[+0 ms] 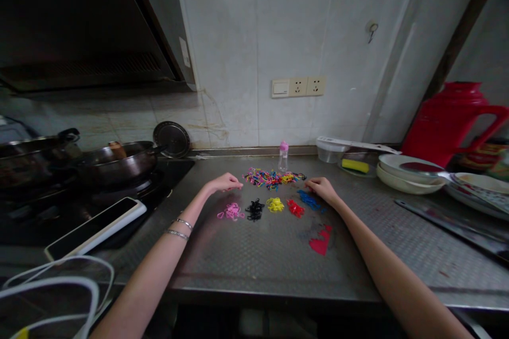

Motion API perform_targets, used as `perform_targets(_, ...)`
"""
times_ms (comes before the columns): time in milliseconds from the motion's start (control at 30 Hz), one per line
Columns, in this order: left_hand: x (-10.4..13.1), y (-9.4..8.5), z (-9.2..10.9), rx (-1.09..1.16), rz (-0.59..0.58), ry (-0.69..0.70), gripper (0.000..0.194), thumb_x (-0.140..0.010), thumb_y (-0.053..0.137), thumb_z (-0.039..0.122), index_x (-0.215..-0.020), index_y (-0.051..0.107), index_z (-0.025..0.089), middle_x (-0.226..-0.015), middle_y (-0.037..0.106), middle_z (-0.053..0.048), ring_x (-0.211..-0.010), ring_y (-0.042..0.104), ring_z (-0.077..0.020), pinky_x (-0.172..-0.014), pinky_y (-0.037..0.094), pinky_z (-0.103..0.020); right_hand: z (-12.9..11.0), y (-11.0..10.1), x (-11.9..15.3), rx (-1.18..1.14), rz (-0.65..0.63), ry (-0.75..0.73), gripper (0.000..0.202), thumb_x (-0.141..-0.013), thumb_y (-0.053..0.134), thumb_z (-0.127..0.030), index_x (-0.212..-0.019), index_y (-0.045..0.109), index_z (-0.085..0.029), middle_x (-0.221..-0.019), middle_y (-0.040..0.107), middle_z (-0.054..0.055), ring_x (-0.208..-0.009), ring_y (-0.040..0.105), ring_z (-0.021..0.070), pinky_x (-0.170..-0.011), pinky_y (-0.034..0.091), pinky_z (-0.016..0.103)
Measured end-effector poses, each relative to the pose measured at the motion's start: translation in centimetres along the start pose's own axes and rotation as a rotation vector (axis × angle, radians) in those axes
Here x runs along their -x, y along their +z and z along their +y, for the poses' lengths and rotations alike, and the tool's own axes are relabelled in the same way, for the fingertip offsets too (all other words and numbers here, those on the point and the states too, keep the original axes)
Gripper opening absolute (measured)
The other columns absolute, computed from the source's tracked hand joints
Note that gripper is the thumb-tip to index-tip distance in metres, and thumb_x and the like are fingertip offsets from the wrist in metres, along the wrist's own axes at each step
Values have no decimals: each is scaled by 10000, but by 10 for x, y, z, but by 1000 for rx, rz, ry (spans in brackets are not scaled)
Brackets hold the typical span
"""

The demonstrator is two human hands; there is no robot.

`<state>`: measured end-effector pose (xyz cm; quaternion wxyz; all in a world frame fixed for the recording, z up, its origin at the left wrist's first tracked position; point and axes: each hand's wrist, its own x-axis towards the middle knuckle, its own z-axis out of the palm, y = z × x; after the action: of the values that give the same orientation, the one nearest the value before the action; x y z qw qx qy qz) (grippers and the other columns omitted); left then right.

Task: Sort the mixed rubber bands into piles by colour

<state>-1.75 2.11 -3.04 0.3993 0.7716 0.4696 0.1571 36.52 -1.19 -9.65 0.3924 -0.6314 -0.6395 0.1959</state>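
My left hand (226,183) is closed in a loose pinch at the left end of a mixed heap of small coloured rubber bands (268,178). My right hand (323,189) is pinched too, just above the blue rubber bands (310,200) and near the heap's right end. Whatever either hand's fingertips hold is too small to make out. In a row nearer me lie separate piles of pink bands (231,212), black bands (255,210), yellow bands (275,204) and red bands (295,208). Behind the heap stands a small clear bottle (283,158) with a pink top.
A red heart-shaped piece (321,241) lies on the metal counter (254,259). At left are a pan (119,164) on the stove and a white-edged device (97,225). Bowls (409,177), a yellow sponge (355,166), a knife (449,225) and a red jug (447,122) occupy the right.
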Motion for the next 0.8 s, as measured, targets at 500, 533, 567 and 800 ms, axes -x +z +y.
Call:
perform_targets(500, -27, 28, -20, 249, 260, -67, 481, -654, 540, 569, -763, 605, 105, -420, 276, 86, -347, 191, -25, -376, 102, -176, -29, 6, 1, 171, -2, -61, 304, -698, 472, -355, -691, 683, -135, -557, 593, 15, -547, 520, 122, -503, 340, 194)
perform_targets(533, -26, 28, -20, 245, 268, -67, 475, -660, 539, 562, -768, 606, 104, -420, 278, 86, -346, 194, -25, -373, 105, -176, -38, 10, 3, 221, 4, -97, 287, -701, 483, -351, -700, 685, -146, -596, 614, 22, -582, 538, 130, -515, 343, 193)
perform_targets(567, -26, 29, -21, 238, 276, -68, 468, -666, 538, 554, -771, 608, 103, -419, 279, 86, -344, 197, -26, -370, 109, -175, -47, 14, 6, 257, -6, -133, 270, -708, 490, -346, -737, 688, -165, -649, 636, 25, -620, 554, 135, -534, 351, 192)
perform_targets(800, -29, 32, -25, 183, 318, -65, 424, -707, 524, 504, -804, 627, 105, -397, 315, 77, -318, 237, -35, -347, 171, -174, -94, 54, 20, 454, -107, -195, 224, -724, 544, -353, -879, 660, -241, -891, 655, 25, -805, 577, 158, -624, 389, 208)
